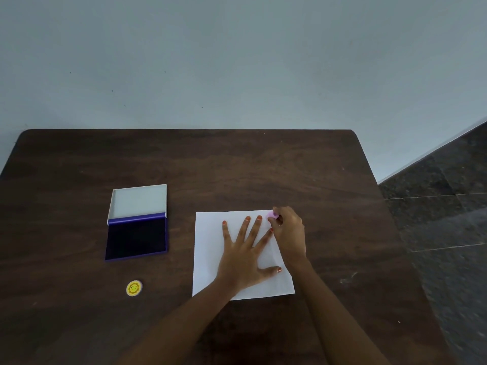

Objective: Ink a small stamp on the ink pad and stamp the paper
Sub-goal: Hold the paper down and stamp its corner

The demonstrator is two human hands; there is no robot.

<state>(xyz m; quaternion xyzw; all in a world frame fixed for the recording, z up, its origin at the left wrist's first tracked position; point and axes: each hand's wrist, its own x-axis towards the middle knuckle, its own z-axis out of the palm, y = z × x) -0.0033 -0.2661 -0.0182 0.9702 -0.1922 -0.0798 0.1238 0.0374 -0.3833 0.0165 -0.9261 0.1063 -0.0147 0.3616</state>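
A white sheet of paper [210,248] lies on the dark wooden table [237,167], right of centre. My left hand [245,254] rests flat on the paper with its fingers spread. My right hand [288,233] pinches a small pink stamp [272,215] at the paper's far right corner, the stamp down at the sheet. An open ink pad [135,238] with a dark blue inked face and a raised grey lid [138,202] sits to the left of the paper.
A small round yellow cap or stamp with a smiling face [134,288] lies near the front left, below the ink pad. The table's right edge drops to a dark tiled floor [448,219]. A pale wall stands behind the table.
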